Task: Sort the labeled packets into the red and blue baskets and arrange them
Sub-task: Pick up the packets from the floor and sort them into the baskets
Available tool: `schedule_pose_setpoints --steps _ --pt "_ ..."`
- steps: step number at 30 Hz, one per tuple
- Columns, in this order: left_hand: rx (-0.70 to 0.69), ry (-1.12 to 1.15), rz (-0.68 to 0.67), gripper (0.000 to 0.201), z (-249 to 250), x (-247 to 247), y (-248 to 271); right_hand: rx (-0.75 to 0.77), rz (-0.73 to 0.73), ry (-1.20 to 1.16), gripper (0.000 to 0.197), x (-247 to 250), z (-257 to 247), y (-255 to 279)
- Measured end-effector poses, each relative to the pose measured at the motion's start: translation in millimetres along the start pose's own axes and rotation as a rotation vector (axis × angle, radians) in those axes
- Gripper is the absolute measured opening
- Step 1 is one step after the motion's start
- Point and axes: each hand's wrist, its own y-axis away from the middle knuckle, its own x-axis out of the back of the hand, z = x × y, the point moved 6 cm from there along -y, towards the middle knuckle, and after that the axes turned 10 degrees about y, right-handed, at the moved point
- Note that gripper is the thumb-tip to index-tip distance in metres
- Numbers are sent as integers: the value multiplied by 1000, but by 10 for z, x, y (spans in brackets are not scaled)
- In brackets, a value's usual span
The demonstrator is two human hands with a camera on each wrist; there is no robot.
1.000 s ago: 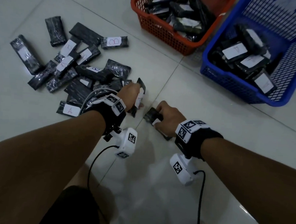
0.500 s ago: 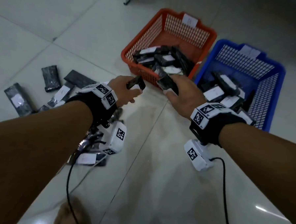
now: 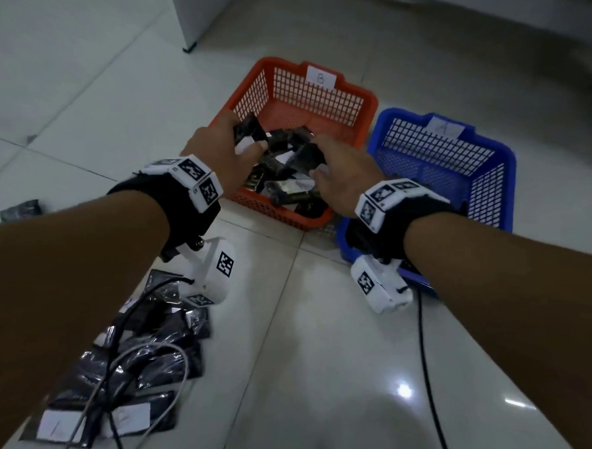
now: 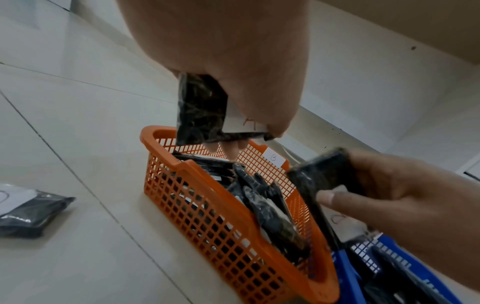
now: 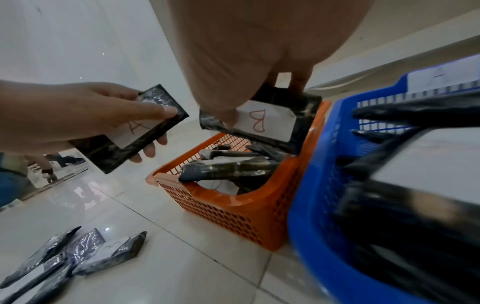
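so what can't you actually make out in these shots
- Blue basket contents: in the head view the right hand and wristband cover the near end; in the right wrist view they are blurred.
- Floor packets: labels blurred or covered by cables in the head view.
- Red basket packets: labels mostly turned away, unreadable in every view.
- Left hand: its packet's letter is too small in the head view.

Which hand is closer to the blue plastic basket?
Right. The right hand hovers over the red basket beside the blue plastic basket; the left hand is over the red basket's far side.
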Motion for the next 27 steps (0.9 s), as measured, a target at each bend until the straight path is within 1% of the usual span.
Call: schedule_pose_setpoints --steps 5,7,9,11,14,17,20,21,23,25,27 --pt "-61 14 61 45 -20 -25 -6 142 -64 178 47 -227 -348 -337" --pt "-94 41 96 41 53 -30 6 124 -20 215 54 -246 -308 -408" --pt "-124 62 114 36 165 -53 -3 70 95 188 56 -172 -158 -377" --pt "-167 87 77 36 311 -162 -19 -3 196 150 55 -80 101 -223" --pt "-284 82 -83 44 594 -454 -64 -158 257 83 48 51 660 146" --pt "-382 51 -244 37 989 -855 -31 -350 280 43 43 115 1304 683" --pt "-460 44 -379 28 1427 -1282 64 -548 334 122 41 138 1829 1304" --pt "-472 26 -426 26 1552 -1426 102 -608 332 145 42 123 1961 1491" --pt "-469 -25 -508 31 1746 -1694 157 -727 274 101 46 32 2177 1785" --pt "-472 -87 -564 35 1915 -1924 232 -838 191 -74 52 -142 2333 1953" --pt "-522 -175 -557 32 2043 -2100 314 -919 157 -256 52 -331 2396 2013"
